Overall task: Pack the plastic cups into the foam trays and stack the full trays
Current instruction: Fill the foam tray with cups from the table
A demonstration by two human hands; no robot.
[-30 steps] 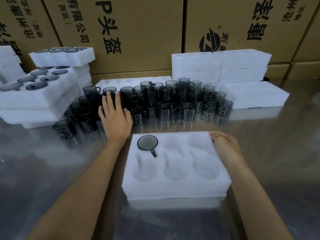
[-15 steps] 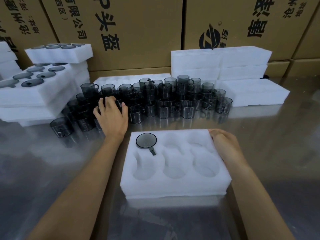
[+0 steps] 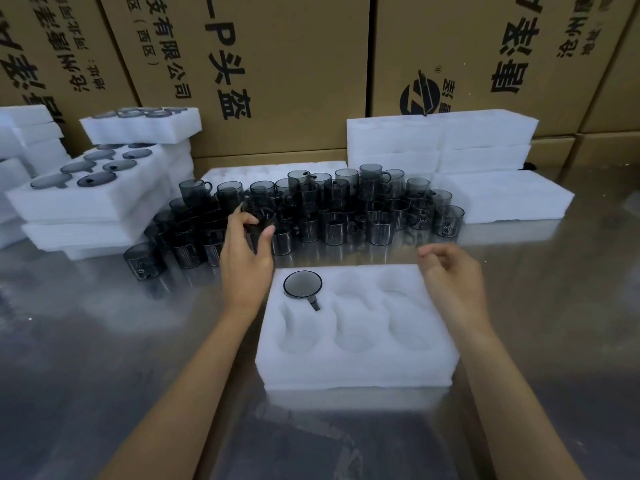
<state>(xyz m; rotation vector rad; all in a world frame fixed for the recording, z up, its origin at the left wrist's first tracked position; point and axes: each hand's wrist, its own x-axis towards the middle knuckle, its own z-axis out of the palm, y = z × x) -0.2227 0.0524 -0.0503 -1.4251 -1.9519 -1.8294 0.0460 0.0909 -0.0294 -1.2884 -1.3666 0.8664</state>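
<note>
Plastic cups (image 3: 346,209), dark smoky ones with handles, are bunched up in a big cluster on the shiny metal surface (image 3: 104,341), and the left hand (image 3: 247,258) is right at the front edge of that bunch. Its forearm comes up from the lower left, wrist bent slightly back, and the grip is curled round one cup (image 3: 258,216), thumb on the right side of it, fingers wrapped over the left side and top. The cup looks tipped a bit, though it's dark against the others so I can't tell exactly how it sits.

Just below and to the right of that grip is the foam tray (image 3: 356,362), white, six pockets. One packed cup (image 3: 303,285) already sits in the pocket closest to the left hand, rim up, handle pointing toward the person. The other five pockets have nothing in them.

The right hand (image 3: 450,275) hovers over the tray's far right corner, forearm coming in from the lower right. Its fingers hang loosely curled, holding nothing, and I can't tell if it touches the foam.

Off to the left of the grip, filled trays (image 3: 93,199) sit stacked. Behind the cups on the right are more foam trays (image 3: 485,140), then cardboard boxes (image 3: 277,64).
</note>
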